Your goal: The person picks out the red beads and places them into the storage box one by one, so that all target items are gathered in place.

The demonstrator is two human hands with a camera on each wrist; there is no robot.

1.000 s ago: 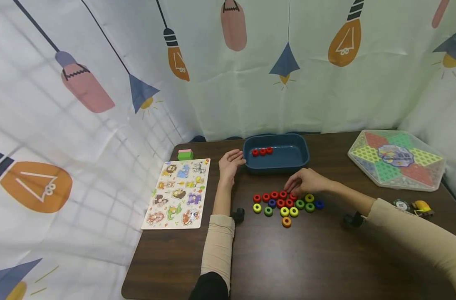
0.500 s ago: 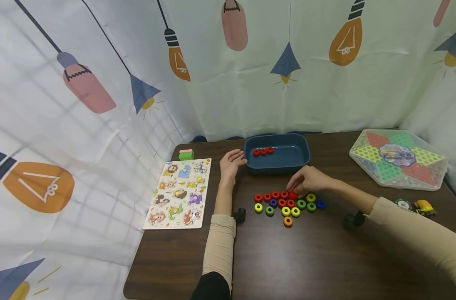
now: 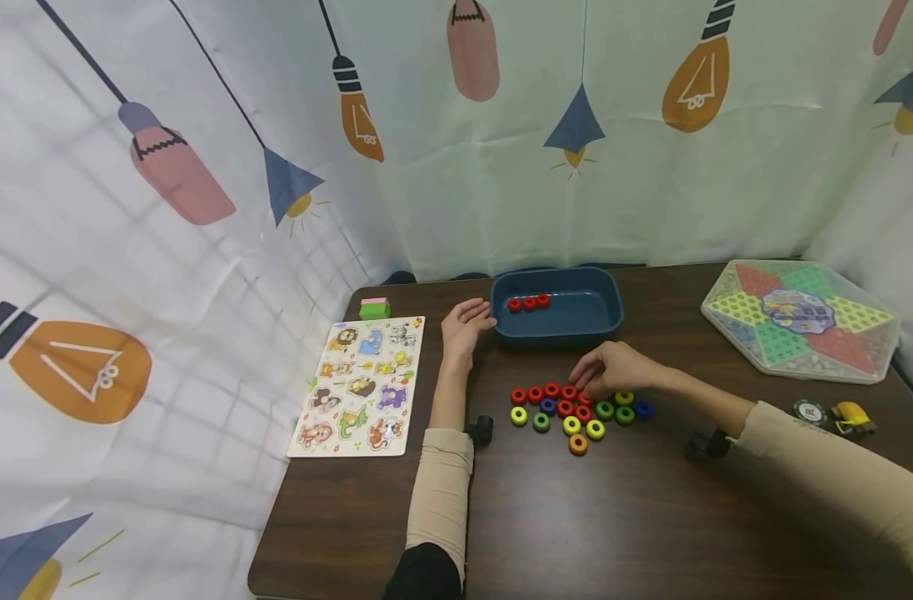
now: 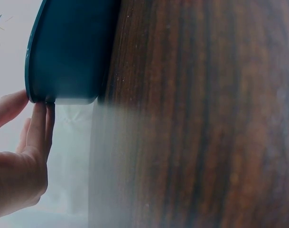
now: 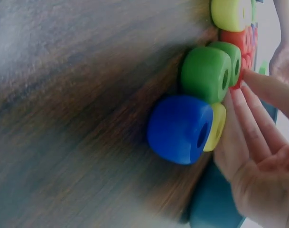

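Note:
My left hand (image 3: 460, 333) touches the left end of a dark blue tray (image 3: 557, 338) with fairly straight fingers; in the left wrist view the fingertips (image 4: 38, 111) meet the tray's outer wall near its rim. Inside the tray lie red ring beads (image 3: 529, 303) at the left. My right hand (image 3: 616, 367) reaches over a cluster of ring beads before the tray, its thumb and fingertips pinching a red bead (image 3: 584, 398) that they partly hide. Close by are green beads (image 5: 206, 73), a blue bead (image 5: 177, 129) and a yellow bead (image 5: 216, 127).
An animal puzzle board (image 3: 359, 387) lies on the left, with a green and pink block (image 3: 375, 309) behind it. At the right sit a hexagonal board-game box (image 3: 801, 321), a round chip (image 3: 809, 411) and a yellow toy vehicle (image 3: 852, 418). An orange bead (image 3: 578, 444) lies nearest the front.
The right hand rises slightly with a red bead, then comes lower among the beads. One yellow bead near the front shifts slightly to the right. The left hand stays at the tray.

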